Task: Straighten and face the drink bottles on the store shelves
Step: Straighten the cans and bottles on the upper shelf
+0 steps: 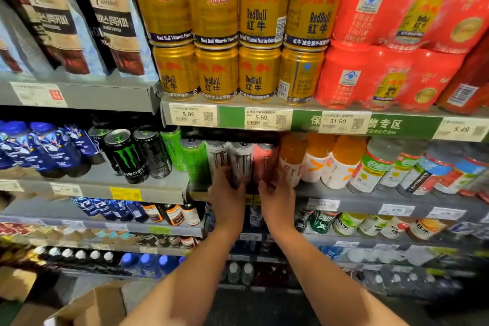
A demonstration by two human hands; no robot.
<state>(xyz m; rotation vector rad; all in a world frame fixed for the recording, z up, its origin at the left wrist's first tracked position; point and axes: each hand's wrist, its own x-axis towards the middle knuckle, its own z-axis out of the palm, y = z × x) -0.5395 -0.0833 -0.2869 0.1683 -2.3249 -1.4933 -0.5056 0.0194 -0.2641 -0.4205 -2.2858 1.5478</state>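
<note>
On the middle shelf [344, 197] stand tall Monster cans in a row: black [127, 156], green [194, 160], white [239, 161] and pink [266, 161]. My left hand [227, 193] grips the lower part of the white can, fingers curled round its left side. My right hand [276, 193] holds the base of the pink can, next to an orange-capped bottle [291, 161]. The white can's logo faces front. The lower ends of both held cans are hidden behind my hands.
Gold Red Bull cans [238, 32] and red multipacks [397, 34] fill the shelf above, with price tags [193, 115] on its edge. Blue bottles [45, 148] stand at left, orange and clear bottles [370, 167] at right. Lower shelves hold more bottles. A cardboard box [87, 307] sits on the floor.
</note>
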